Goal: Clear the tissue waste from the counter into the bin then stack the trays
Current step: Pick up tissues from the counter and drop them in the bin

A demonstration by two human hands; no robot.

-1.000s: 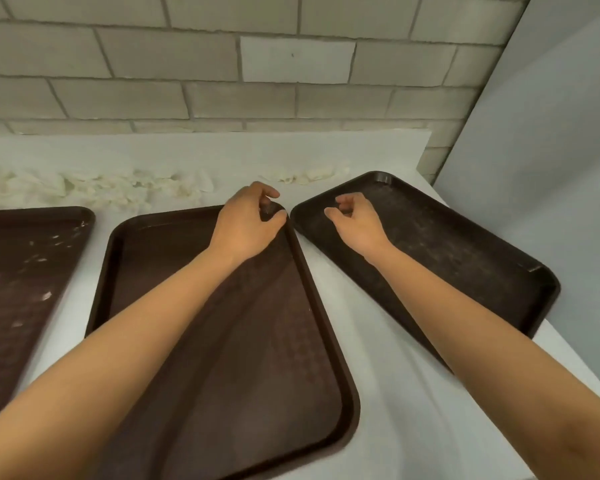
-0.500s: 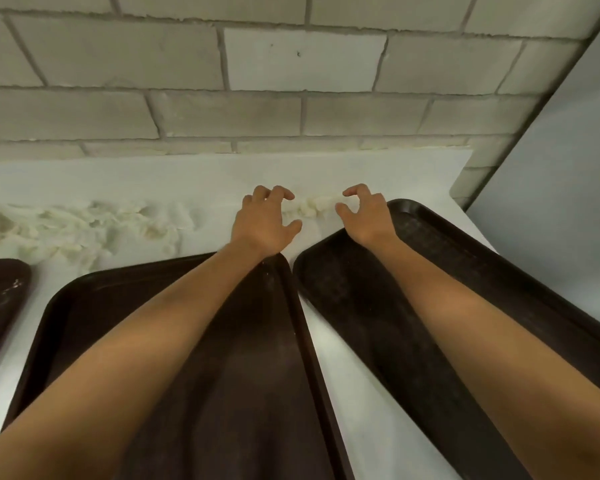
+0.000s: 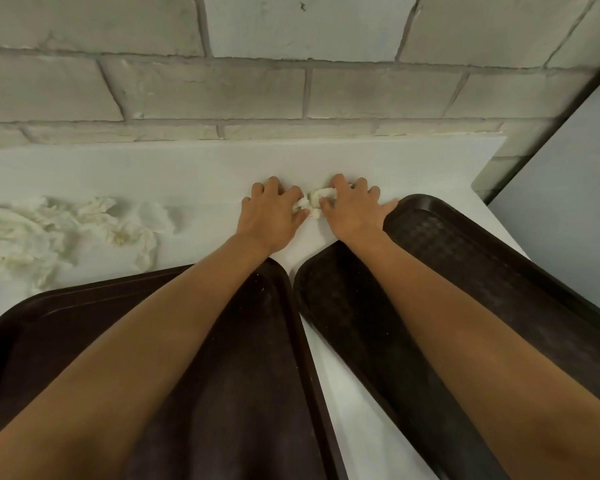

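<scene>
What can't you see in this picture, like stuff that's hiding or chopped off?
Head view:
- Small tissue clump: mostly covered by the left hand and right hand.
- Bin: nowhere in the frame.
- Big tissue pile: cut by the left edge.
- Left tray and right tray: hidden in part by the arms; near ends cut off.

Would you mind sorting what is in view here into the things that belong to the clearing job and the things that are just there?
Belongs to the job:
small tissue clump, gathered between left hand and right hand
large tissue pile
middle tray
right tray
counter

Just there:
brick wall
grey panel
</scene>
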